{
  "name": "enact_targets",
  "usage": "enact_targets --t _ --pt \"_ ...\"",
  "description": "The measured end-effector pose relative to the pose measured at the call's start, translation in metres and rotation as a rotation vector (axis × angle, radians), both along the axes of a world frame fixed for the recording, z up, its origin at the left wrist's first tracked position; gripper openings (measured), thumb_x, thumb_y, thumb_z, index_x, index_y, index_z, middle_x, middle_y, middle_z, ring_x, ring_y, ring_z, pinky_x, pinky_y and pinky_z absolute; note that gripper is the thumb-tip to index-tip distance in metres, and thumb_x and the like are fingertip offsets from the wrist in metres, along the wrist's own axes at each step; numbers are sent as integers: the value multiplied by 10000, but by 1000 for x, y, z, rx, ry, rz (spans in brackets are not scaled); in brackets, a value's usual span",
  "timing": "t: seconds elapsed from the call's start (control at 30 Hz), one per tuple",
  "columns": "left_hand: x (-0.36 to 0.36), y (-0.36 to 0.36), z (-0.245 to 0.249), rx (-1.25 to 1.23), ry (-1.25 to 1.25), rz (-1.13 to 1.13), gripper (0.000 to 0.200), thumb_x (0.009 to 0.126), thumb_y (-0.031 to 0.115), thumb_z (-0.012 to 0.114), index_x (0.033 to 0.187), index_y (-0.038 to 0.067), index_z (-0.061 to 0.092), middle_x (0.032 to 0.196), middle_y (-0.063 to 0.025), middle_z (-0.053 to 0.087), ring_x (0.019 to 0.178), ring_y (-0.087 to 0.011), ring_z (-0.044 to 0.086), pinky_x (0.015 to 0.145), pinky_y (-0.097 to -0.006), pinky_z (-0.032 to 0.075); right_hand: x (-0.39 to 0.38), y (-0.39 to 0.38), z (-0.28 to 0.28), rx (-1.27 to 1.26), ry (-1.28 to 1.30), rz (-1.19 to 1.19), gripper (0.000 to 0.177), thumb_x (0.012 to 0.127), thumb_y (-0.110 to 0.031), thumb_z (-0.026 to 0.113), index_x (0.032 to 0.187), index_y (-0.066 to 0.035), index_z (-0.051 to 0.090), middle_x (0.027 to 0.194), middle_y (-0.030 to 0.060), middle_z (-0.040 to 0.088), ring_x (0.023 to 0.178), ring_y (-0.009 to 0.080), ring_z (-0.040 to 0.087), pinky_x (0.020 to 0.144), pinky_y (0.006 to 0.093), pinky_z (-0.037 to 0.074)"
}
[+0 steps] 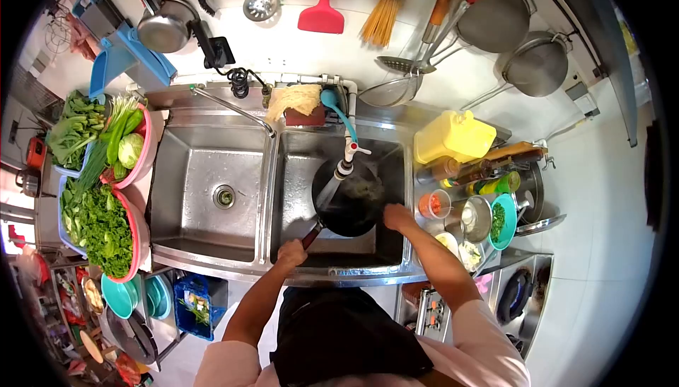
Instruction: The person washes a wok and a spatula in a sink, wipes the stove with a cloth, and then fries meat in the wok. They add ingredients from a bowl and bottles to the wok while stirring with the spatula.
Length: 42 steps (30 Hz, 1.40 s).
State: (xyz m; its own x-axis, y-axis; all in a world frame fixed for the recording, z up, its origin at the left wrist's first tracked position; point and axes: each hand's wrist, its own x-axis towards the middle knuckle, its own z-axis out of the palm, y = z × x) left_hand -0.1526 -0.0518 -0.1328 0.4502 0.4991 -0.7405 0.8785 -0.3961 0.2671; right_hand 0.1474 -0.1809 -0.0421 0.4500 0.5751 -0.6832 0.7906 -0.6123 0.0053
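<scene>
A black wok (346, 221) sits in the right sink basin (297, 175). My left hand (291, 253) is closed around its dark handle, which points toward me. A pale stream runs from the tap (346, 164) into the wok, where the contents look cloudy and blurred. At the wok's right rim is my right hand (401, 218), its fingers curled closed. Whatever those fingers hold, if anything, is hidden or too small to make out.
Left of the basins stand pink tubs of leafy greens (134, 238). A yellow jug (453, 136), a tub of chopped orange food (434, 204) and a teal bowl (503, 221) crowd the right counter. Strainers (535, 65) hang above. A blue crate (194, 306) stands below.
</scene>
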Motion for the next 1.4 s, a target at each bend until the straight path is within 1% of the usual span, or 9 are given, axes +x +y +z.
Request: enact_targets --t 0.17,0.4,0.7,0.97,1.13,1.23,1.3,1.33,1.4 --pt "9 4 17 -74 64 38 405 773 230 648 1121 25 615 1127 -222 617 1080 -327 596 916 -392 477 13 20 -21 94 47 52 252 799 -135 519 965 -28 677 1062 228 635 1004 370 618 841 453 503" --pt "1 -3 22 -43 85 92 399 769 219 643 1115 23 617 1110 -228 621 1075 -321 600 924 -394 475 14 17 72 -248 -11 291 259 786 -129 538 983 -41 681 1067 189 651 1019 335 627 834 423 512" --pt "-2 -2 21 45 63 -5 323 779 202 629 1045 22 659 1077 -204 642 1047 -320 615 899 -388 492 11 49 29 130 -126 17 220 773 -160 552 895 -55 702 994 172 676 957 320 651 798 439 513" --pt "-3 0 11 22 100 23 290 804 191 602 1034 32 675 1082 -198 644 1038 -310 624 896 -378 496 26 8 59 305 -193 823 167 827 -173 541 840 -121 699 811 98 694 805 268 679 612 392 513" --pt "-1 -3 10 38 139 8 325 788 202 637 1074 50 663 1126 -181 632 1081 -295 603 915 -364 488 54 -8 75 32 -243 861 164 811 -174 570 925 -120 674 833 98 673 800 264 675 612 395 516" --pt "-5 2 12 104 14 -11 276 754 185 676 975 21 675 987 -169 679 919 -276 673 760 -363 540 47 -13 60 12 -335 657 191 806 -168 591 975 -101 649 882 109 657 801 283 670 632 407 517" --pt "-1 14 25 -434 68 177 207 703 161 722 826 15 643 763 -106 665 653 -210 655 531 -325 502 39 -18 55 88 -356 503 175 806 -159 594 962 -97 644 893 110 657 809 295 669 639 411 517" --pt "-7 13 26 -626 -71 320 172 698 108 720 696 68 552 589 -16 542 466 -113 498 389 -264 345 33 -18 64 147 -350 409 160 810 -154 589 952 -99 638 910 116 658 817 302 667 647 416 516" --pt "-21 12 13 -841 -85 463 187 714 99 708 683 90 525 575 7 509 453 -88 463 384 -248 314 23 -14 88 205 -343 314 145 814 -149 584 942 -101 631 928 122 659 825 309 665 654 421 515"
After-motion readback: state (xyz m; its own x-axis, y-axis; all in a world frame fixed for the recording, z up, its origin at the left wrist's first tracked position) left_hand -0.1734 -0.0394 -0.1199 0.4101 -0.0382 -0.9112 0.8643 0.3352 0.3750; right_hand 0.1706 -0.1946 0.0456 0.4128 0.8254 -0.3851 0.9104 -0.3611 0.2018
